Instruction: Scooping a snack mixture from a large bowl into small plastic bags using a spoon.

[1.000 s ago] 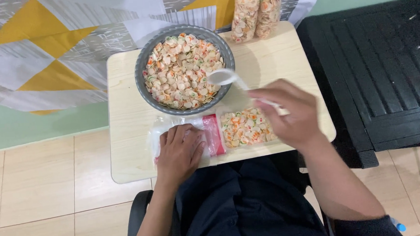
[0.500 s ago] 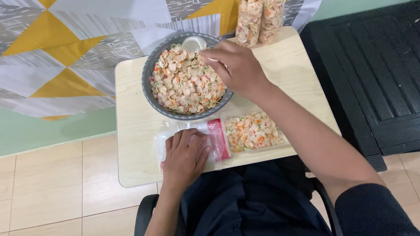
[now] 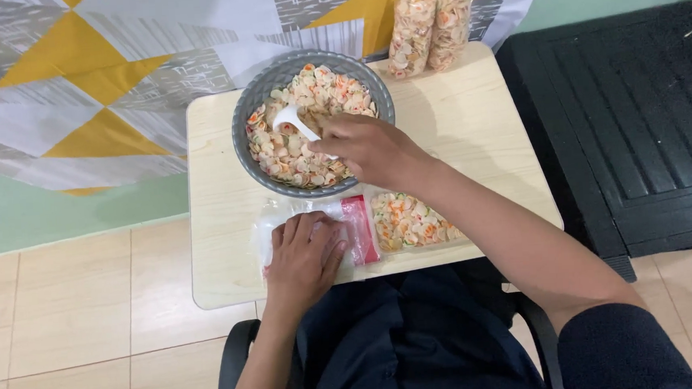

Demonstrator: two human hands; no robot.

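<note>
Right hand: the right hand (image 3: 363,147) is closed round the handle of a small white plastic scoop (image 3: 292,122), the scoop's cup dipped into the snacks so it can load.
Bowl: the round grey plastic bowl (image 3: 244,141) stands at the far middle of the pale wooden table (image 3: 220,226), close enough for a short reach.
Left hand: the left hand (image 3: 303,257) lies flat, fingers spread, pressing the clear plastic bag with a red strip (image 3: 358,227) at the table's near edge, likely to keep it from sliding.
Bag contents: its right half holds shell-shaped crackers (image 3: 408,221), cream with orange and green flecks.
Filled packs: two tall clear packs of the same crackers (image 3: 429,27) stand at the far right corner, out of the way.
</note>
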